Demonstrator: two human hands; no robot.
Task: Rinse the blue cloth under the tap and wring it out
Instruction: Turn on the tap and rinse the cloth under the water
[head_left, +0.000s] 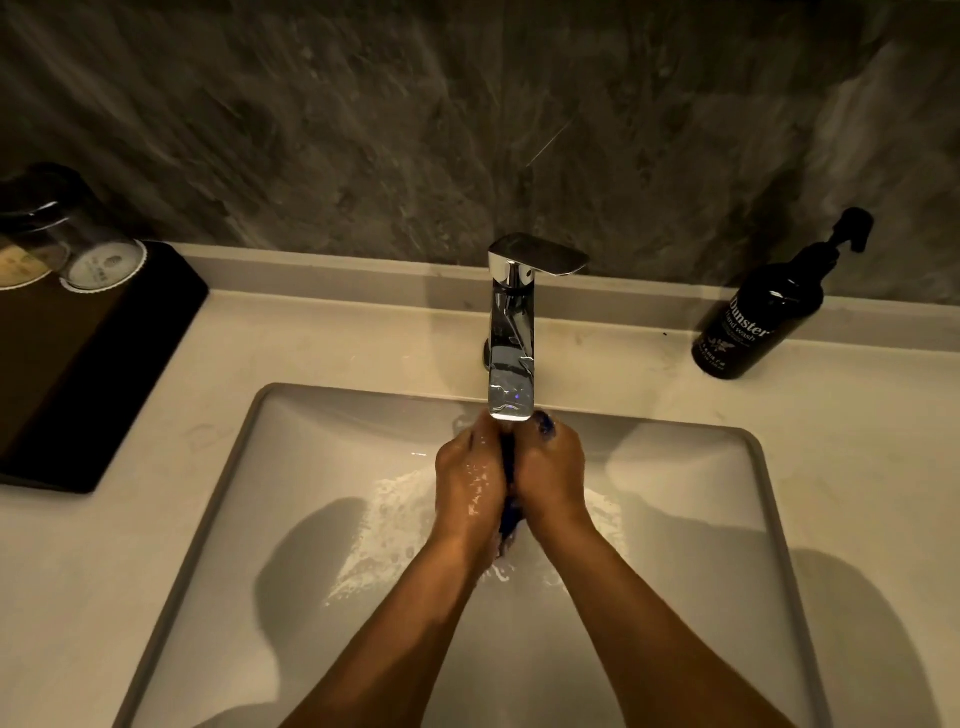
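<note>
Under the tap (511, 332), over the sink (249, 457), we have both hands pressed together around the cloth (510, 512). Our left hand (470, 488) and right hand (550, 475) each have a closed grip on it, knuckles nearly touching, and only slivers of blue show: a dark strip between the palms, a tuft below the wrists, a bit by the right thumb. Water looks to be running, since foam and splash spread white across the basin beneath us.

The risks, as we judge them, come from how tightly the cloth is bunched. Squeezed this small, its inner folds may never meet the stream, so soap could stay trapped. Our hands sit right against the spout, and a hard twist here could knock our knuckles on the metal or throw spray onto the desk (337, 343), toward the soap bottle (763, 312) on the right or the dark tray (104, 364) with glasses (101, 262) on the left. Wet skin also makes our hold slippery, and a loose end might drop into the drain area, which we cannot see. Wringing with the tap open would simply refill the cloth.
</note>
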